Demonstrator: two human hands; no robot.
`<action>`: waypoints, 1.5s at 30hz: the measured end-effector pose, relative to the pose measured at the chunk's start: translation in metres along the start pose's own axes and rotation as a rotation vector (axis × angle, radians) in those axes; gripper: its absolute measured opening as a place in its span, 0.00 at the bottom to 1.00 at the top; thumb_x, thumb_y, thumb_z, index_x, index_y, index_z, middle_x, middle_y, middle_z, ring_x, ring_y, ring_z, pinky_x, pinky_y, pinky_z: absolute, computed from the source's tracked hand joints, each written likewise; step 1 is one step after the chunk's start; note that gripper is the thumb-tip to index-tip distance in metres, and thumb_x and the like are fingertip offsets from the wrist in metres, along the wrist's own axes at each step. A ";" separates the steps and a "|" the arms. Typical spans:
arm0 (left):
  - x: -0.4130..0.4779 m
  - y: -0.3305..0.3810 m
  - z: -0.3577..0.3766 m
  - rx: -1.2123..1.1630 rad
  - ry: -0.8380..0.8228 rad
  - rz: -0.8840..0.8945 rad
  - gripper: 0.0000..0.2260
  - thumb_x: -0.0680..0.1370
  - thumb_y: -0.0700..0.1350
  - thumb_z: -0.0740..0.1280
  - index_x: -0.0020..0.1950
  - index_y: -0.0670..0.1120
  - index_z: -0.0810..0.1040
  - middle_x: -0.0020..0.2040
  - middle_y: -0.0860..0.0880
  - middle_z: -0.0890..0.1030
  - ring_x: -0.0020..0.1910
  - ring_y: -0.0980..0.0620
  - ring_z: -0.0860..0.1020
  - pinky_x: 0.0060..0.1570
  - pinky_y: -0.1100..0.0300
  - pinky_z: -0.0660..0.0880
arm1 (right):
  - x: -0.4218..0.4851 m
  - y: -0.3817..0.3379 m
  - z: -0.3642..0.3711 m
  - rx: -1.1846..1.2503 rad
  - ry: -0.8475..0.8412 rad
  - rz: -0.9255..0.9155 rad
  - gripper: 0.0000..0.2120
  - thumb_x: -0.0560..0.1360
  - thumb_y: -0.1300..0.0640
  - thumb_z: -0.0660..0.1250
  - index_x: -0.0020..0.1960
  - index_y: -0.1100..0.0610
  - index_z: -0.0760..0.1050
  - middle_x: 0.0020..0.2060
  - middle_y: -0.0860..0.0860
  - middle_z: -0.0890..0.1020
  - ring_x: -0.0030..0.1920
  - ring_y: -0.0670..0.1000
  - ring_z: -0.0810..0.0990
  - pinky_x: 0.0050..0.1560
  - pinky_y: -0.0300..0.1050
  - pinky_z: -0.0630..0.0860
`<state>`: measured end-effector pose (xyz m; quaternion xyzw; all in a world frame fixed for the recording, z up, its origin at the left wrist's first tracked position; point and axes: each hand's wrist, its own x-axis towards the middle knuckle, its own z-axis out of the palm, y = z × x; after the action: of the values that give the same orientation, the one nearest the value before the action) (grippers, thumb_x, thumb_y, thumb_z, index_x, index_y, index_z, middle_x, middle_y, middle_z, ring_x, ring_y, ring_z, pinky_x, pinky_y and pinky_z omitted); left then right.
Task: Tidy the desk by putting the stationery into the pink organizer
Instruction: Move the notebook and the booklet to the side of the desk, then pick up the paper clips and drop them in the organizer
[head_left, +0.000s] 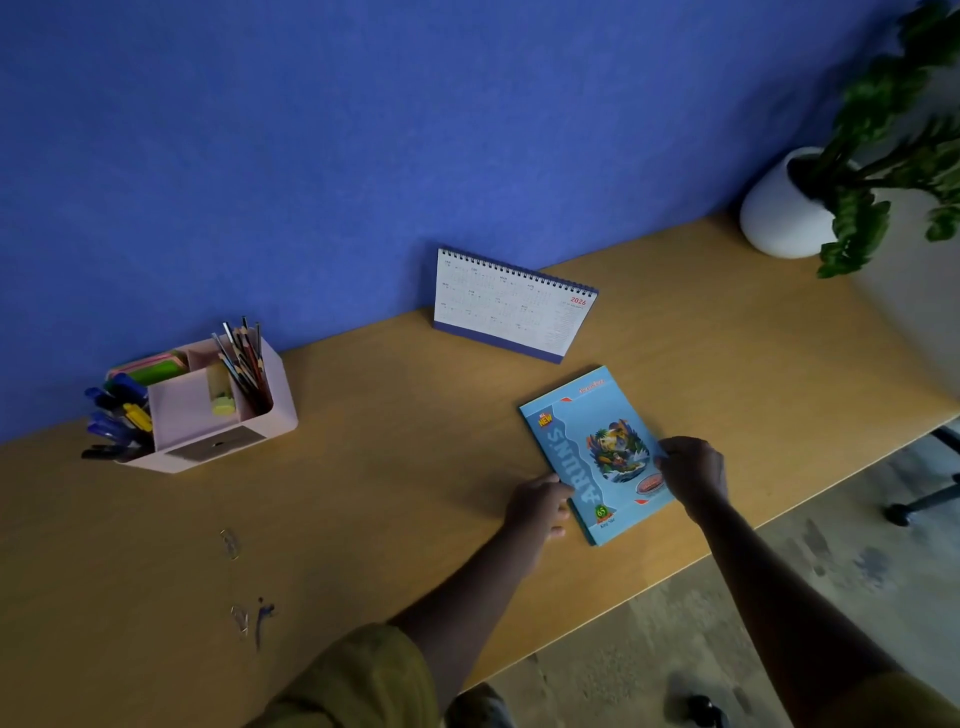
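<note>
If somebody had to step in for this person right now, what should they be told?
Left hand grips the blue notebook at its left edge; right hand pinches its right edge.
The notebook lies flat on the desk, near the front edge.
Done: pencils, pens and sticky notes already sit in the pink organizer.
Left: paper clips lie loose on the desk in front of the organizer.

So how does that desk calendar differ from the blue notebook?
The calendar stands propped by the wall; the notebook lies flat. The calendar is white, spiral-bound on top; the notebook has a blue picture cover. The left hand and right hand hold the notebook's edges; nothing touches the calendar. Both sit on the desk.
</note>
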<state>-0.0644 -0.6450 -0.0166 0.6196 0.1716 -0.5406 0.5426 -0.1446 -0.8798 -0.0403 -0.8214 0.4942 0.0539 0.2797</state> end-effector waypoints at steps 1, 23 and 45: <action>0.000 0.001 0.000 -0.002 -0.001 -0.003 0.18 0.84 0.42 0.67 0.75 0.47 0.78 0.66 0.43 0.81 0.66 0.45 0.81 0.58 0.50 0.80 | 0.001 0.001 0.001 -0.014 -0.002 0.005 0.12 0.74 0.63 0.70 0.52 0.54 0.88 0.40 0.54 0.87 0.39 0.56 0.85 0.37 0.47 0.79; -0.041 -0.014 -0.070 -0.141 -0.011 0.023 0.11 0.84 0.43 0.67 0.66 0.49 0.81 0.63 0.44 0.84 0.58 0.46 0.83 0.56 0.53 0.78 | -0.047 -0.045 0.024 -0.101 0.144 -0.220 0.17 0.78 0.60 0.74 0.66 0.55 0.81 0.55 0.59 0.83 0.47 0.61 0.83 0.44 0.59 0.85; -0.141 -0.051 -0.327 -0.289 0.415 0.353 0.22 0.83 0.48 0.71 0.77 0.52 0.75 0.71 0.49 0.80 0.66 0.50 0.81 0.61 0.53 0.80 | -0.244 -0.291 0.198 -0.032 -0.319 -0.828 0.19 0.79 0.59 0.74 0.69 0.53 0.80 0.65 0.52 0.82 0.60 0.52 0.83 0.55 0.47 0.82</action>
<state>0.0027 -0.2934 0.0221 0.6534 0.2437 -0.2697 0.6641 0.0140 -0.4842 0.0013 -0.9357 0.0731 0.0709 0.3378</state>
